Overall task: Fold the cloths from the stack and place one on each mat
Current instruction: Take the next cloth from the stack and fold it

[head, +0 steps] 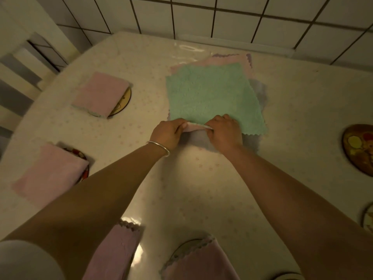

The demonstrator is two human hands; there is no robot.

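A stack of cloths lies at the table's middle back, with a green cloth (pixel 212 96) on top and pink and grey-purple cloths (pixel 203 141) beneath. My left hand (pixel 168 131) and my right hand (pixel 225 132) pinch the near edge of the green cloth, its pink underside turned up between them. Folded pink cloths cover a round mat at the far left (pixel 102 93) and another at the near left (pixel 50 172). Two folded purple cloths (pixel 115 253) (pixel 201 261) lie at the front edge, the right one on a mat. A bare round mat (pixel 359 148) sits at the right.
Another round mat's edge (pixel 368 219) shows at the right border. The table has a shiny pale floral cover (pixel 201 188). A tiled wall (pixel 222 15) runs behind it. A chair or frame (pixel 24 63) stands at the left.
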